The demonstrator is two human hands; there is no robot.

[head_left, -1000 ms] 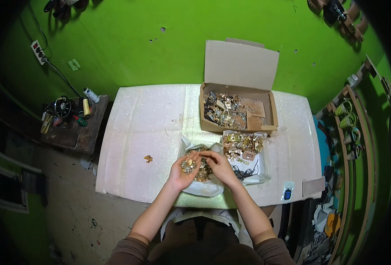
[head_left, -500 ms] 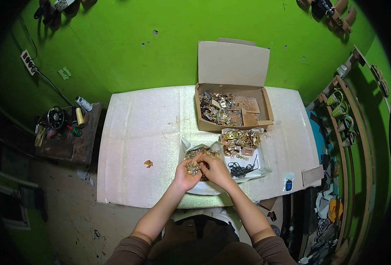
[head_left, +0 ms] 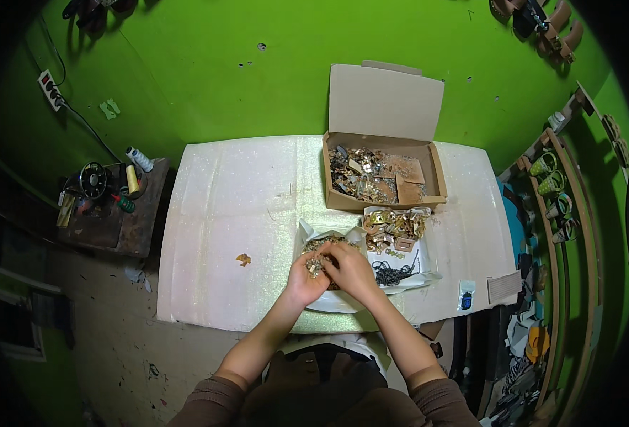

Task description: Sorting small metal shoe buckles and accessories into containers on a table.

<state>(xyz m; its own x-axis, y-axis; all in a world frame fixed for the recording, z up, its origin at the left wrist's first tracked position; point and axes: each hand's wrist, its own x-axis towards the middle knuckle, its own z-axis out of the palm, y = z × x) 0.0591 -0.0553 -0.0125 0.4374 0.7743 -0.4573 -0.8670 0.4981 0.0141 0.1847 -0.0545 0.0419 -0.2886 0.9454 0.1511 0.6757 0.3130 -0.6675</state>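
My left hand (head_left: 305,283) is cupped over the white-lined tray (head_left: 343,304) and holds a small heap of gold and silver metal fittings (head_left: 315,267). From the right, my right hand (head_left: 353,269) reaches in with its fingertips pinched together at the heap. Whatever lies between those fingers is too small to make out. More small metal pieces (head_left: 328,243) fill the tray beneath and behind my hands, partly hidden by them. Gold-coloured buckles (head_left: 392,226) lie in the white tray just to the right, with a tangle of dark chain (head_left: 394,273) in front of them.
Behind the trays stands an open cardboard box (head_left: 385,203) full of mixed metal hardware. A brown scrap (head_left: 243,260) lies at left on the pale table (head_left: 222,199). A small packet (head_left: 466,295) sits near the right edge. A sewing machine table (head_left: 108,228) with thread spools is at far left.
The whole view has shifted slightly, so the table and boxes sit a little further right. My hands stay over the tray; the right fingertips are still at the metal heap in my left palm.
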